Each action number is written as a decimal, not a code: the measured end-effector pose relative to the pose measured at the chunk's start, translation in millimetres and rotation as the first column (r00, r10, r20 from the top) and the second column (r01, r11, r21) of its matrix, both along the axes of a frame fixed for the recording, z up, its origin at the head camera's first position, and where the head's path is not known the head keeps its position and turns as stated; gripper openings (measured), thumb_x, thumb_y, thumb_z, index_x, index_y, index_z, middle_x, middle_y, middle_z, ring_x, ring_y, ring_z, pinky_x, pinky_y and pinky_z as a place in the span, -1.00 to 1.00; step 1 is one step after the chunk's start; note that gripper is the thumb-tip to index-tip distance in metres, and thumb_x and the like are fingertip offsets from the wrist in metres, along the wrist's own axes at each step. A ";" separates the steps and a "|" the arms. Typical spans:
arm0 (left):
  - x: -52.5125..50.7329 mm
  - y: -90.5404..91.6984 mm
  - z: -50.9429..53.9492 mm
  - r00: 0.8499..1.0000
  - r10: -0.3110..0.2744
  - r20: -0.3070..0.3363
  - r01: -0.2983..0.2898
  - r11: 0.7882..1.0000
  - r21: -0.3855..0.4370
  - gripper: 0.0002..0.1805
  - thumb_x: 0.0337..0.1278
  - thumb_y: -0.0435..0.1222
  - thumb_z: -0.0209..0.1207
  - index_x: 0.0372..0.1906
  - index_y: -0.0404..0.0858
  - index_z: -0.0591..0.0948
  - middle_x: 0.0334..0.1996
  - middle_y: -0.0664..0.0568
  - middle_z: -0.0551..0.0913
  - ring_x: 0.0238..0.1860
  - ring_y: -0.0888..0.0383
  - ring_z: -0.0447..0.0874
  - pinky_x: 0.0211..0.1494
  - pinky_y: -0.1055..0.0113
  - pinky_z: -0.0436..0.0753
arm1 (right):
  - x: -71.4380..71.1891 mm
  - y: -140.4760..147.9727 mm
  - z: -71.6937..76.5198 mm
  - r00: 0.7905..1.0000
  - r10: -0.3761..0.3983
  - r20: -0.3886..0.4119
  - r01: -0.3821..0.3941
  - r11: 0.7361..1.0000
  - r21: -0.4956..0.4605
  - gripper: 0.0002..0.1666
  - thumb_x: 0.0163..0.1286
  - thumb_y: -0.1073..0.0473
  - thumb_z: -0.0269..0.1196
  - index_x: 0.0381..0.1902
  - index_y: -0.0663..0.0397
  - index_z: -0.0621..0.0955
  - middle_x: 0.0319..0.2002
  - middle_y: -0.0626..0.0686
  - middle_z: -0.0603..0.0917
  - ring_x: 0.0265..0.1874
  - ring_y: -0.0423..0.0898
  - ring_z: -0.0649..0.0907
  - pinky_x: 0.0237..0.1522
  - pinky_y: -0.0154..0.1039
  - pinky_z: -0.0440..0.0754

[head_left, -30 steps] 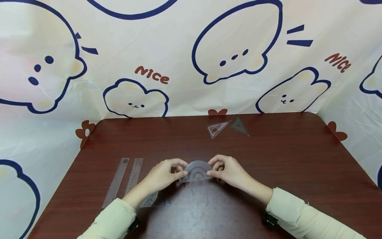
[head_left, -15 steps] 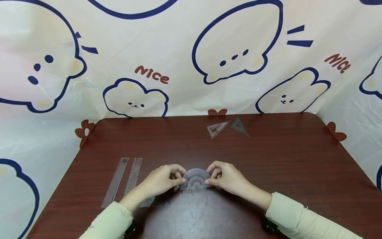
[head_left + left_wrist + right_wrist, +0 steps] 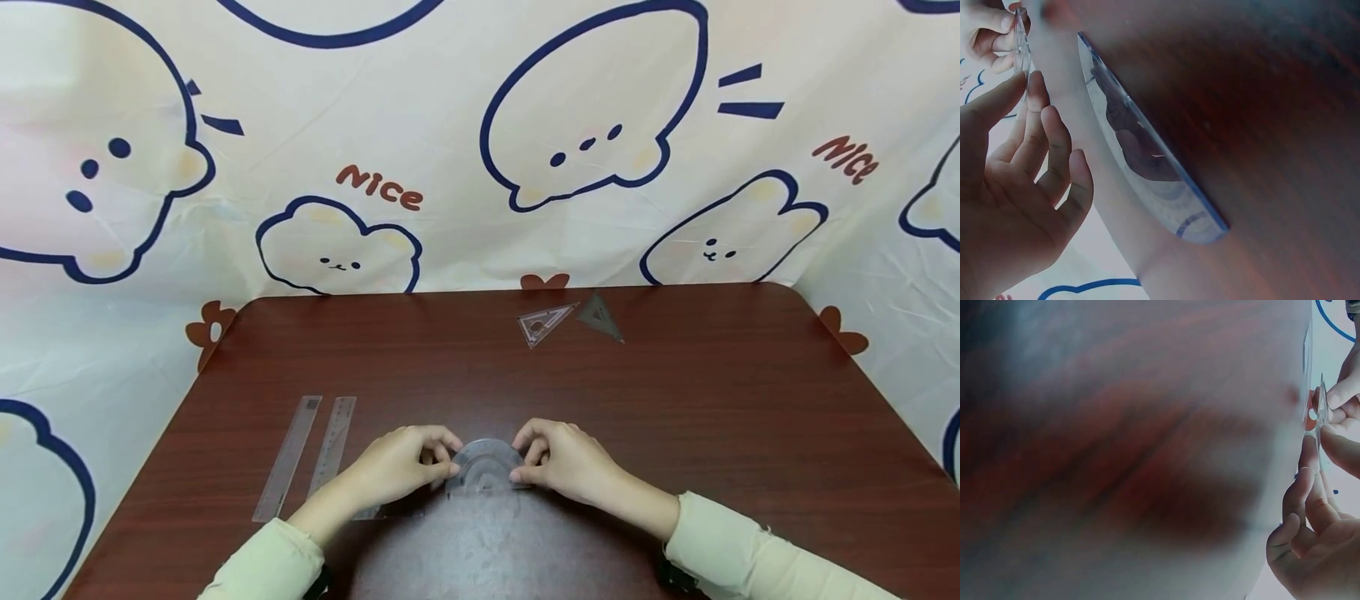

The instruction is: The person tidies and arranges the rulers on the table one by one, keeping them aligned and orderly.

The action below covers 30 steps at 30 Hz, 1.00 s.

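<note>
A clear semicircular protractor (image 3: 486, 460) is held between both hands, its curved edge facing away from the person. My left hand (image 3: 401, 458) pinches its left end between thumb and fingers. The right end is pinched by my right hand (image 3: 573, 460) in the same way. Seen edge-on in the left wrist view, the held protractor (image 3: 1020, 47) appears raised above the tabletop. A second clear protractor (image 3: 1154, 156) lies flat on the table below my left hand. In the head view my left forearm hides most of that one.
Two clear straight rulers, one (image 3: 288, 458) farther left and one (image 3: 332, 446) nearer my left arm, lie side by side. Toward the back are a clear set square (image 3: 546, 323) and a darker set square (image 3: 600, 318). A printed cloth (image 3: 465, 250) surrounds the brown table (image 3: 712, 375).
Both hands have drawn the held protractor toward the person, down in the head view and very slightly left. Their pinch on it has stayed the same. Rulers and set squares lie as before.
</note>
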<state>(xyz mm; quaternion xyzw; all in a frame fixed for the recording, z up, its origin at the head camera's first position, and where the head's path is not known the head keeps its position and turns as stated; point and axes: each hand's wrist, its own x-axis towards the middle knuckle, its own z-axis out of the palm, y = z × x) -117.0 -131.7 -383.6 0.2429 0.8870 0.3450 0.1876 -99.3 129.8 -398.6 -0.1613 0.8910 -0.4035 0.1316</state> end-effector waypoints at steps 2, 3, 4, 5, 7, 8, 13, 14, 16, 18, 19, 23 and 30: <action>1.6 -1.0 0.3 1.000 -0.004 -0.008 0.004 1.000 -0.011 -0.77 0.23 -0.13 0.32 -0.05 -0.08 0.67 -0.43 0.40 0.64 -0.44 0.32 0.53 -0.36 0.30 0.48 | 1.5 -1.4 -0.5 1.000 0.003 -0.010 -0.003 1.000 0.023 -0.65 0.15 0.11 0.51 -0.17 0.01 0.61 -0.58 -0.33 0.64 -0.58 -0.29 0.57 -0.34 -0.22 0.51; 2.4 -1.3 0.3 1.000 -0.006 -0.012 0.006 1.000 -0.016 -0.77 0.23 -0.13 0.32 -0.06 -0.08 0.67 -0.43 0.41 0.64 -0.44 0.34 0.53 -0.35 0.29 0.48 | 2.3 -2.0 -0.6 1.000 0.004 -0.013 -0.004 0.999 0.033 -0.65 0.14 0.10 0.51 -0.17 0.00 0.61 -0.58 -0.34 0.63 -0.56 -0.30 0.57 -0.33 -0.21 0.51; 2.7 -1.3 0.2 1.000 -0.005 -0.016 0.005 1.000 -0.023 -0.77 0.22 -0.13 0.33 -0.07 -0.08 0.68 -0.43 0.42 0.64 -0.43 0.34 0.53 -0.34 0.28 0.48 | 3.1 -2.6 -0.7 1.000 0.005 -0.019 -0.004 0.999 0.044 -0.64 0.14 0.09 0.52 -0.17 -0.01 0.61 -0.58 -0.35 0.62 -0.55 -0.32 0.56 -0.32 -0.19 0.51; 2.9 -1.2 0.0 1.000 -0.003 -0.020 0.003 1.000 -0.028 -0.77 0.21 -0.13 0.33 -0.07 -0.08 0.68 -0.44 0.43 0.64 -0.43 0.35 0.54 -0.33 0.26 0.48 | 3.9 -3.2 -0.8 1.000 0.004 -0.024 -0.003 0.999 0.054 -0.64 0.13 0.08 0.52 -0.18 -0.01 0.61 -0.58 -0.36 0.62 -0.55 -0.33 0.56 -0.31 -0.18 0.51; 3.1 -0.8 -0.3 1.000 0.003 -0.021 -0.004 0.999 -0.035 -0.78 0.20 -0.14 0.34 -0.09 -0.07 0.68 -0.44 0.43 0.64 -0.42 0.36 0.55 -0.31 0.23 0.49 | 5.2 -4.2 -0.9 0.999 0.002 -0.036 0.001 0.997 0.073 -0.63 0.12 0.07 0.52 -0.18 -0.03 0.61 -0.58 -0.37 0.61 -0.53 -0.34 0.56 -0.30 -0.15 0.52; 3.3 -0.5 -0.4 1.000 0.008 -0.021 -0.009 0.999 -0.038 -0.78 0.19 -0.14 0.35 -0.09 -0.07 0.68 -0.45 0.43 0.64 -0.42 0.36 0.55 -0.30 0.22 0.49 | 5.8 -4.7 -1.0 0.999 0.002 -0.038 0.001 0.997 0.078 -0.63 0.12 0.07 0.53 -0.18 -0.03 0.61 -0.58 -0.37 0.61 -0.53 -0.35 0.56 -0.30 -0.14 0.52; 4.7 0.2 -1.0 1.000 0.018 -0.008 -0.019 0.998 -0.054 -0.80 0.16 -0.16 0.37 -0.12 -0.04 0.70 -0.47 0.44 0.64 -0.46 0.34 0.55 -0.31 0.21 0.47 | 7.8 -6.1 -2.9 0.999 0.012 -0.050 -0.007 0.995 0.100 -0.64 0.10 0.06 0.54 -0.21 -0.05 0.61 -0.57 -0.38 0.60 -0.52 -0.36 0.56 -0.33 -0.13 0.52; 5.0 0.2 -0.9 1.000 0.019 -0.009 -0.019 0.998 -0.059 -0.81 0.16 -0.16 0.38 -0.13 -0.03 0.70 -0.48 0.44 0.64 -0.47 0.34 0.55 -0.31 0.21 0.47 | 8.0 -6.3 -3.2 0.999 0.013 -0.051 -0.007 0.995 0.104 -0.64 0.10 0.06 0.54 -0.22 -0.06 0.61 -0.58 -0.38 0.59 -0.53 -0.36 0.55 -0.33 -0.13 0.52; 5.3 0.1 -1.2 1.000 0.016 -0.016 -0.018 0.997 -0.069 -0.81 0.14 -0.15 0.38 -0.15 -0.02 0.70 -0.49 0.45 0.63 -0.47 0.36 0.55 -0.30 0.20 0.48 | 7.9 -6.8 -3.9 0.998 0.013 -0.058 -0.007 0.993 0.115 -0.64 0.08 0.05 0.55 -0.23 -0.08 0.61 -0.58 -0.39 0.58 -0.54 -0.37 0.54 -0.35 -0.14 0.51; 5.2 -0.1 -1.7 1.000 0.013 -0.029 -0.015 0.997 -0.079 -0.81 0.12 -0.13 0.39 -0.17 -0.01 0.70 -0.50 0.46 0.63 -0.47 0.38 0.54 -0.28 0.18 0.49 | 7.8 -7.3 -4.7 0.998 0.014 -0.061 -0.007 0.992 0.126 -0.63 0.07 0.04 0.55 -0.24 -0.10 0.60 -0.59 -0.39 0.57 -0.55 -0.37 0.53 -0.36 -0.15 0.50; 5.2 -0.4 -2.1 0.999 0.010 -0.036 -0.013 0.996 -0.083 -0.82 0.11 -0.12 0.40 -0.18 -0.01 0.70 -0.50 0.46 0.62 -0.47 0.40 0.54 -0.27 0.17 0.49 | 7.8 -7.6 -4.9 0.998 0.015 -0.061 -0.007 0.991 0.131 -0.63 0.06 0.03 0.56 -0.25 -0.11 0.60 -0.60 -0.40 0.56 -0.55 -0.37 0.53 -0.36 -0.16 0.50; 5.0 -1.7 -4.2 0.998 -0.002 -0.064 -0.005 0.995 -0.101 -0.81 0.07 -0.09 0.42 -0.23 0.00 0.69 -0.54 0.48 0.60 -0.47 0.43 0.52 -0.21 0.11 0.51 | 8.3 -9.6 -5.3 0.997 0.026 -0.075 -0.014 0.989 0.149 -0.62 0.03 0.02 0.57 -0.28 -0.14 0.60 -0.62 -0.40 0.54 -0.57 -0.39 0.51 -0.39 -0.18 0.50; 5.0 -2.1 -6.7 0.994 -0.022 -0.104 0.009 0.992 -0.126 -0.82 0.03 -0.10 0.44 -0.27 0.01 0.70 -0.56 0.49 0.59 -0.48 0.45 0.51 -0.20 0.07 0.53 | 9.3 -13.4 -3.6 0.994 0.032 -0.106 -0.012 0.982 0.186 -0.62 -0.01 0.01 0.59 -0.34 -0.16 0.58 -0.63 -0.39 0.51 -0.59 -0.40 0.49 -0.41 -0.18 0.49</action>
